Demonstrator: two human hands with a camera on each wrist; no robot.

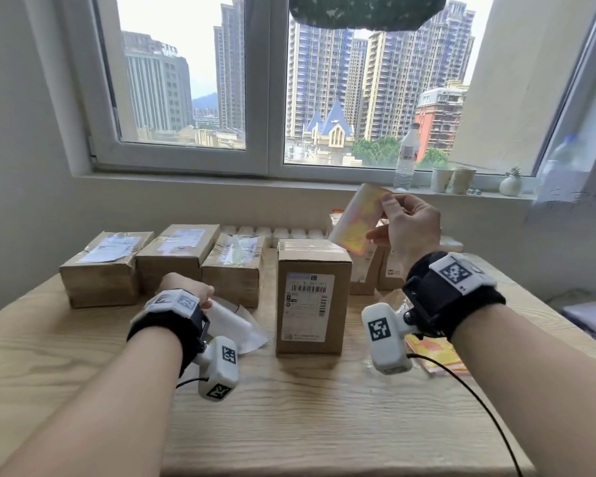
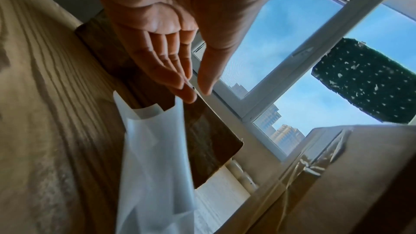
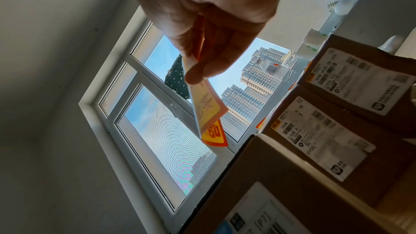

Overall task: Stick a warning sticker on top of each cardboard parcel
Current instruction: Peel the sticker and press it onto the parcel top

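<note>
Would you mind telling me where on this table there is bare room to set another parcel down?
The table's near half, in front of the upright parcel, is bare. It is crowded behind: three parcels in a row on the left, backing paper beside them, stickers at right.

Your forearms are bare, with no sleeves; each wrist wears a black fabric band [image 1: 154, 325] carrying a black bracket; on the back of each band sits a white padded block printed with black-and-white square markers, the left one [image 1: 172, 302] showing two faces, the right one [image 1: 456, 272] larger; below each wrist hangs a white, rounded camera housing, left [image 1: 220, 368] and right [image 1: 386, 337], each bearing square markers; a thin black cable [image 1: 475, 397] trails from the right housing; a short black cable leaves the left one.
</note>
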